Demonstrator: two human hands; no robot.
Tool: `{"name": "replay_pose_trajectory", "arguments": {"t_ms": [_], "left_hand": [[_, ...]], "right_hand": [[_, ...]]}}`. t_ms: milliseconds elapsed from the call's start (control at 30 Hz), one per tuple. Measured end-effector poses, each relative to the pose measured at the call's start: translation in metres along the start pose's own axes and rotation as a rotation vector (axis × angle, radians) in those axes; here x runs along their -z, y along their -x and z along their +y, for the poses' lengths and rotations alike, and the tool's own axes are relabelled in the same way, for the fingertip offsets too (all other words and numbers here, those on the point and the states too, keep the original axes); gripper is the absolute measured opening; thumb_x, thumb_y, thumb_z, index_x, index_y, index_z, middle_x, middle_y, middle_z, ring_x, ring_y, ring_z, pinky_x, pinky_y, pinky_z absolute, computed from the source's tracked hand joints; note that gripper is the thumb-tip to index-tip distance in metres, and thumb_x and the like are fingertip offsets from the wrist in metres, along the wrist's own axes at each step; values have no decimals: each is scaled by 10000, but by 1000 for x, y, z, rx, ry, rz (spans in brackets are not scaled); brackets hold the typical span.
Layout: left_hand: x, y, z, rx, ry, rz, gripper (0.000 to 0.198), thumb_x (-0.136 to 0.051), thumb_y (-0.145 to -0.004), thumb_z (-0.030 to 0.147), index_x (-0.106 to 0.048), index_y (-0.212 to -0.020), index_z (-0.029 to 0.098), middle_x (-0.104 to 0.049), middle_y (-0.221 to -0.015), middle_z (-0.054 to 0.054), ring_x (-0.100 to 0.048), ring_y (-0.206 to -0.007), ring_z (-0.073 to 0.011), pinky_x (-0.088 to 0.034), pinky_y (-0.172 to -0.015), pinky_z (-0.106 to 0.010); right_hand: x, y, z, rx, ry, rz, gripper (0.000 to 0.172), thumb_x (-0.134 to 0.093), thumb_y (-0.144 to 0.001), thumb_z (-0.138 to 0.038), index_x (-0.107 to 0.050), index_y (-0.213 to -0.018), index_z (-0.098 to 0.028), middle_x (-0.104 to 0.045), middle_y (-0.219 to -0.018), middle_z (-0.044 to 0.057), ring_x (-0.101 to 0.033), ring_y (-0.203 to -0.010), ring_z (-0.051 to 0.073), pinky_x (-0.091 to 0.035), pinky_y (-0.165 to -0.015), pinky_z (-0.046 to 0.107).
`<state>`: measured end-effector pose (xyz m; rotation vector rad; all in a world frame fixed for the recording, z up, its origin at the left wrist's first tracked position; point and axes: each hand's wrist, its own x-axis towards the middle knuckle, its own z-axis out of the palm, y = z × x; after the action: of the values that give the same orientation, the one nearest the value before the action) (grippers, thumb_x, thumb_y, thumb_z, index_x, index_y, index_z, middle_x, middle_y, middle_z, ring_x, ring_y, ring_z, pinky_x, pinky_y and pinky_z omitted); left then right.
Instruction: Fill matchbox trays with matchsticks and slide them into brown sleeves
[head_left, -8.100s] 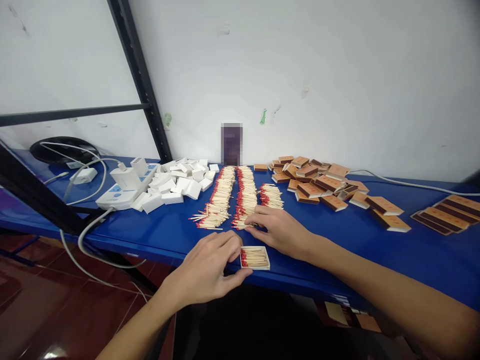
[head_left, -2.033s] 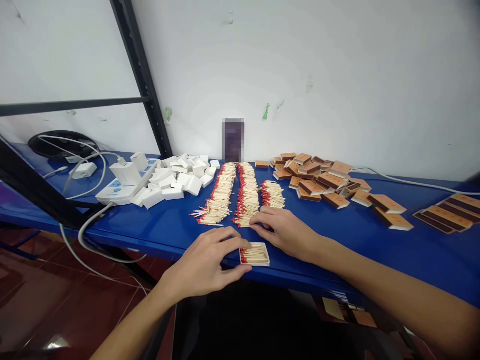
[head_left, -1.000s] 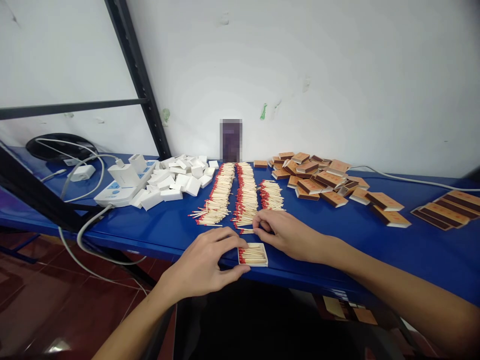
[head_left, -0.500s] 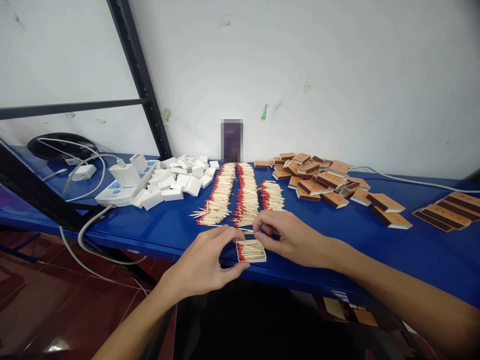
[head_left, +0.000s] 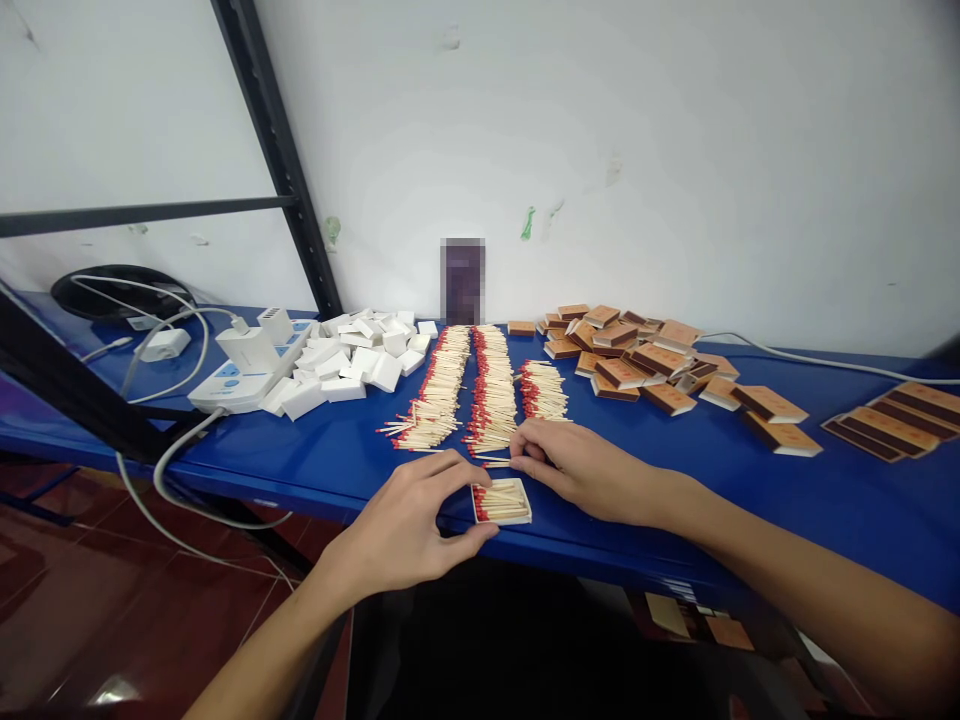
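Observation:
A white matchbox tray (head_left: 529, 519) filled with red-headed matches (head_left: 504, 501) rests at the front edge of the blue shelf. My left hand (head_left: 424, 520) grips it, index finger at the far side and thumb at the near side. Just beyond the tray, my right hand (head_left: 559, 460) is closed in a pinch on the end of a matchstick (head_left: 496, 464), at the near end of the middle row of matches (head_left: 493, 390). Another long row of matches (head_left: 442, 385) lies to the left, and a shorter row (head_left: 544, 390) to the right, partly behind my right hand.
White empty-looking trays (head_left: 364, 355) are heaped at left beside a power strip (head_left: 240, 385) with chargers and cables. Brown matchboxes (head_left: 637, 355) are piled at right, with flat sleeves (head_left: 892, 425) farther right. A black shelf post (head_left: 277, 150) rises at left.
My right hand has drawn away from the tray's far right corner, slightly up to the loose matches. My left hand stays on the tray.

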<state>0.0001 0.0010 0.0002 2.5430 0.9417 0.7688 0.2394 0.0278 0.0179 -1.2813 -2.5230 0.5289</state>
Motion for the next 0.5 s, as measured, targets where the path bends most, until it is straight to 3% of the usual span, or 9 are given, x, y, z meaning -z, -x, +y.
{"name": "replay_pose_trajectory", "arguments": {"t_ms": [500], "left_hand": [[1,0,0,-18,-13,9,215,-666,-868,281,-617,-1066,215,-665,-986,-14,-624,-872,-160,-494,-771,-275]], "right_hand": [[-2,1,-1,42,85,8,205,-336,-1024,-267,-486,-899,-205,-597,-894,57,-542,-767,190,-401,-692,323]]}}
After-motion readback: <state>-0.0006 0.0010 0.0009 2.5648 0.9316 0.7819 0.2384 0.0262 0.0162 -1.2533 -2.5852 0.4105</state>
